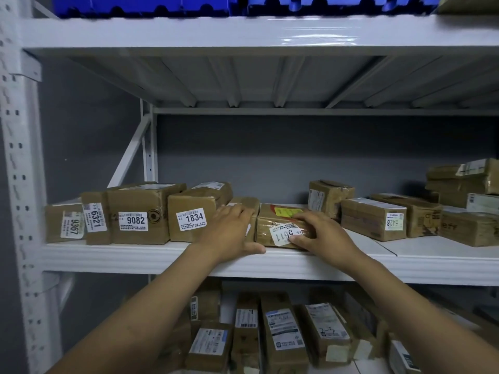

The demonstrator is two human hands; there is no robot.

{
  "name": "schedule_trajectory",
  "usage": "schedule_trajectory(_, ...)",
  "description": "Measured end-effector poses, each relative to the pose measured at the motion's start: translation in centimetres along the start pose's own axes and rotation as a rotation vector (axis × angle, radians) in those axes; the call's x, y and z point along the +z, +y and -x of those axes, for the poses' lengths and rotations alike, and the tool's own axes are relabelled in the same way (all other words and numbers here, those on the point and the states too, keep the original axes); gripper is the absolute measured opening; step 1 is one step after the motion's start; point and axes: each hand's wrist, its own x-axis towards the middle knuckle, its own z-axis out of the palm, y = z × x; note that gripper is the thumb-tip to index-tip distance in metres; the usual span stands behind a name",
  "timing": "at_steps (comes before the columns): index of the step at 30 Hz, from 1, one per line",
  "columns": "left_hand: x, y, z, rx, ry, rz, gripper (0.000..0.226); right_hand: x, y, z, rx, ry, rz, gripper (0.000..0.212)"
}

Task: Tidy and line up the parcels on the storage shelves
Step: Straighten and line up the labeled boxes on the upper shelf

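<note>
Brown cardboard parcels stand in a row at the front left of the middle shelf (167,255): parcels 9367 (63,224), 6321 (94,217), 9082 (140,211) and 1834 (189,214). Right of them lies a flat taped parcel 5611 (275,220) with a yellow sticker on top and its label upside down. My left hand (229,230) covers a small parcel (247,202) between 1834 and 5611, fingers over its top, thumb on the shelf edge. My right hand (321,233) grips the right end of parcel 5611, thumb on its front label.
More parcels sit further right: an upright one (329,197) at the back, parcel 5428 (372,218), and a stack (464,182) at the far right. The lower shelf holds several parcels (280,330). Blue crates (140,5) sit on the top shelf. A white upright (19,184) stands left.
</note>
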Motion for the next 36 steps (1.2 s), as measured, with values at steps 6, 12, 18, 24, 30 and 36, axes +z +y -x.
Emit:
schedule_trajectory(6,-0.4,1.3,-1.4,0.098,0.036,-0.006,0.086,-1.0,-0.3,0.0,0.015,-0.087,0.062,0.052)
schedule_trajectory(12,-2.0,5.8,-5.0,0.186,0.056,-0.046,0.066,-4.9,2.4,0.1,0.093,0.029,0.273,0.033)
schedule_trajectory(18,-1.1,12.7,-9.9,0.221,0.080,0.029,0.052,-11.3,9.2,1.0,0.132,0.061,0.598,0.018)
schedule_trajectory(24,3.6,18.6,-15.0,0.198,0.016,0.155,0.053,-14.4,17.5,1.1,0.028,-0.033,0.573,0.045)
schedule_trajectory(30,7.4,21.9,-17.3,0.162,-0.010,0.274,0.079,-15.3,22.9,1.7,0.009,-0.167,0.558,0.068)
schedule_trajectory(36,8.5,22.4,-17.4,0.172,0.025,0.297,0.098,-15.5,23.8,1.4,-0.023,-0.129,0.510,0.057)
